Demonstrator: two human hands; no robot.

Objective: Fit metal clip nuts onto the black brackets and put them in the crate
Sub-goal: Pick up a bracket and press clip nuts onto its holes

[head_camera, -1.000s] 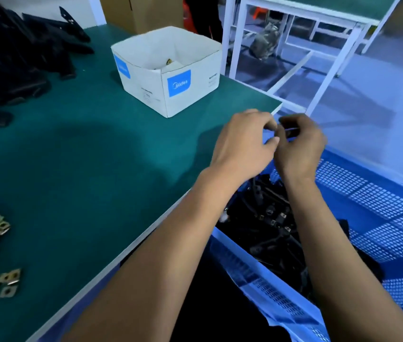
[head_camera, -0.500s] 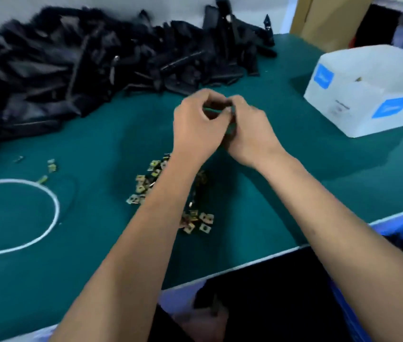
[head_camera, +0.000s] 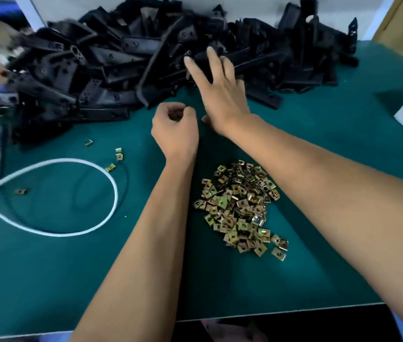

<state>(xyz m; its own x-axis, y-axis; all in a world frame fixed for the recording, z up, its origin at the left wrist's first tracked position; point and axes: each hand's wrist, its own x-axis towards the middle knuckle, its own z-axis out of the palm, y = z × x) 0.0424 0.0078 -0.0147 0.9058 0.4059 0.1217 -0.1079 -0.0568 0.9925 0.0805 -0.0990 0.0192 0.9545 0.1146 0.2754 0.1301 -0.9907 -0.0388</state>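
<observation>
Right hand [head_camera: 220,92] spread flat, fingers reaching onto black bracket pile [head_camera: 126,58] at worktop [head_camera: 47,267] rear. Left hand [head_camera: 174,127] curled; contents unclear. Clip nut heap [head_camera: 240,208] between forearms.

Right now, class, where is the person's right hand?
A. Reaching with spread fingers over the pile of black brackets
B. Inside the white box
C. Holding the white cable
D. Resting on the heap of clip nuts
A: the right hand stretches with straight, spread fingers over the pile of black brackets, well beyond the heap of clip nuts.
</observation>
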